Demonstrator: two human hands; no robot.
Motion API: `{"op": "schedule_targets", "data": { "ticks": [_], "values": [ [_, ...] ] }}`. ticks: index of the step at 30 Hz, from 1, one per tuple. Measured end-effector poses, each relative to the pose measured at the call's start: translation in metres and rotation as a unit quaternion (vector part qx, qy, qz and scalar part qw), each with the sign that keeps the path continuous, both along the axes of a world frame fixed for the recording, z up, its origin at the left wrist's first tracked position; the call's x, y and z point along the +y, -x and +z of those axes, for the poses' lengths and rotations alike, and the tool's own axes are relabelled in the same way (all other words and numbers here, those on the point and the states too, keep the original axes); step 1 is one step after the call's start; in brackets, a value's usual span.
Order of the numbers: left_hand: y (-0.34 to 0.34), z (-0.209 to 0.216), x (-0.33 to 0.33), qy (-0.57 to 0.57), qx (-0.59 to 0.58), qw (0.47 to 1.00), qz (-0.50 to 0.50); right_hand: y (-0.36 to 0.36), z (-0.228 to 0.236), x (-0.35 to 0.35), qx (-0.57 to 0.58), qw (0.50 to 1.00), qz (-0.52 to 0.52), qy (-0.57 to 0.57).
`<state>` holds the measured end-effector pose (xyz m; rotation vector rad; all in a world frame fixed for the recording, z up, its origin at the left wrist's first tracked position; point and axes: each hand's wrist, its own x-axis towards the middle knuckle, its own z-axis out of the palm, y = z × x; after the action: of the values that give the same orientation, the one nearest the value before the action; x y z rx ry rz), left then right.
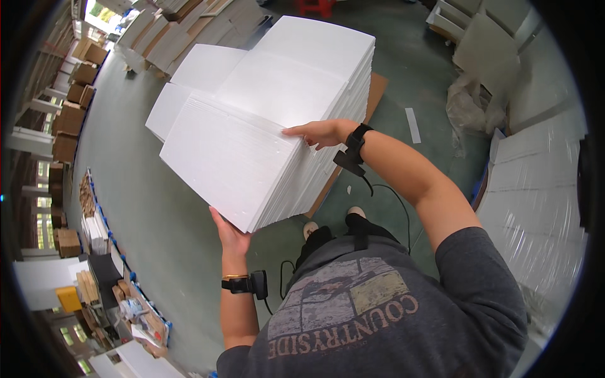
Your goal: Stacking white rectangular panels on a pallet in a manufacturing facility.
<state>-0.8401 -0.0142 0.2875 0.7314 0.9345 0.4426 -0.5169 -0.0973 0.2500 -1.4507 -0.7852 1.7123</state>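
Note:
A tall stack of thin white boards [230, 151], foam-like in look, stands in front of me with its sheets' edges layered along the near right side. My left hand [232, 236] grips the near corner of the top boards, its thumb along the edge and its other fingers mostly hidden beneath. At the right edge, my right hand [318, 133] holds the same bundle, index finger stretched over the top and the other fingers curled down the side. More white boards [302, 47] lie in adjoining piles just behind. How many sheets are gripped cannot be told.
Brown cardboard [376, 94] shows under the stack's right side. A white strip [412, 125] lies on the green floor [135, 189]. Crumpled clear plastic [469, 104] and wrapped white stacks [532, 208] stand at right. Cartons [68, 120] line the left. Black cables [403, 205] hang from my wrists.

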Motion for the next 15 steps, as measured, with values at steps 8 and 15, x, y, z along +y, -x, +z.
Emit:
{"op": "schedule_targets", "data": {
  "ticks": [8,15],
  "values": [
    [0.023,-0.077,-0.011,0.062,-0.018,0.993,0.102,-0.008,-0.032,0.003,0.048,0.999,0.002,0.007],
    [0.067,-0.142,-0.024,-0.112,0.163,0.979,0.052,-0.015,-0.079,-0.007,-0.470,0.867,0.085,-0.144]
  ]
}}
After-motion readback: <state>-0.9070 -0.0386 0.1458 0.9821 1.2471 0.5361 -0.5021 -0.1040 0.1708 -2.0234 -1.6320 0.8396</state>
